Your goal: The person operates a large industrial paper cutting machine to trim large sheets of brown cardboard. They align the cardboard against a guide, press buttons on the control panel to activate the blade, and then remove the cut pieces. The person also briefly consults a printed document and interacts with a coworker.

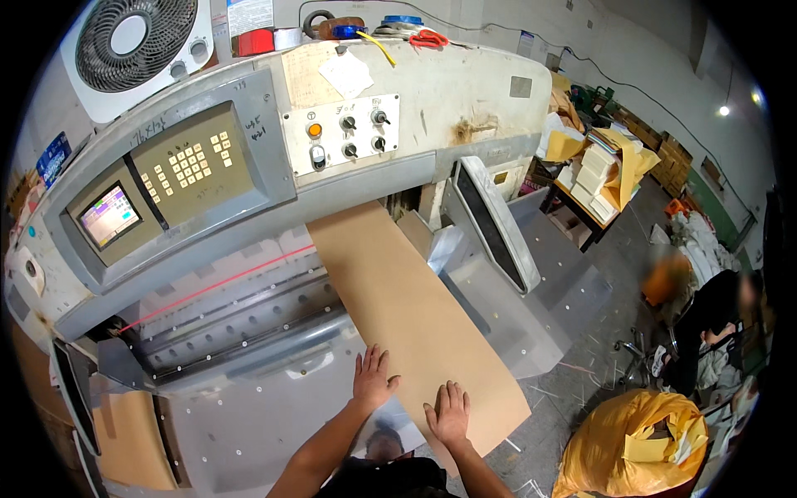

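A long brown kraft paper sheet or stack (415, 307) lies across the grey metal table (249, 415) of a large paper cutting machine. Its far end reaches under the machine's front beam, and its near end lies close to me. My left hand (375, 382) rests at the paper's left edge, fingers stretched out. Flat on the near part of the paper is my right hand (449, 415), its fingers also apart. Neither hand grasps anything. How many sheets lie there I cannot tell. A red light line (220, 289) crosses the table left of the paper.
A panel with keys (187, 170) and a small screen (110, 216) faces me. An upright guard (494, 224) stands right of the paper. Another brown paper piece (133, 440) lies at left. A yellow sack (635, 444) and a seated person (706, 332) are at right.
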The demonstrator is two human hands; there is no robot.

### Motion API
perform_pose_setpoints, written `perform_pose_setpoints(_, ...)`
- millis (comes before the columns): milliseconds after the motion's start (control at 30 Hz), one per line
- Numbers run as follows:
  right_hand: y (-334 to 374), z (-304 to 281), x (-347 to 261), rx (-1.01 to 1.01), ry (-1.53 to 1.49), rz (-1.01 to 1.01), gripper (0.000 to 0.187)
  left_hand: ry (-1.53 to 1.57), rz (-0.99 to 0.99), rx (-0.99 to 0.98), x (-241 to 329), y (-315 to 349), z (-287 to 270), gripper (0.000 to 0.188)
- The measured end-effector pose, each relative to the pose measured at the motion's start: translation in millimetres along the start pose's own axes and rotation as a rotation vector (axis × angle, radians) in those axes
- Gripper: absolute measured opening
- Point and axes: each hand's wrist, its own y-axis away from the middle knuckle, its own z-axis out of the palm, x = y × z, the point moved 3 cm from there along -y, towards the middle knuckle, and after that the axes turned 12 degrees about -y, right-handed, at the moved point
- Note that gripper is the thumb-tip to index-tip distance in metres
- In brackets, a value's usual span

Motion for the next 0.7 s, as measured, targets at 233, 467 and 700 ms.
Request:
perform_pose_setpoints(233,-8.4,9.8,-4.3,0.015,0.050,-0.005,0.066,0.025,0.018,-0.021,-11.9,-7.5,-5.1,0.076)
perform_pose_setpoints(467,-11.1,0.7,5.2,0.042,0.066,-0.013,0.058,0.086,-0.144,0.150,-59.5,95.2,-51.9,0.065)
perform_pose_setpoints(700,-22.0,11.9,10.3,0.055,0.252,0.036,0.070,-0.035,-0.414,0.183,-126.0,265.2,-94.7,0.055)
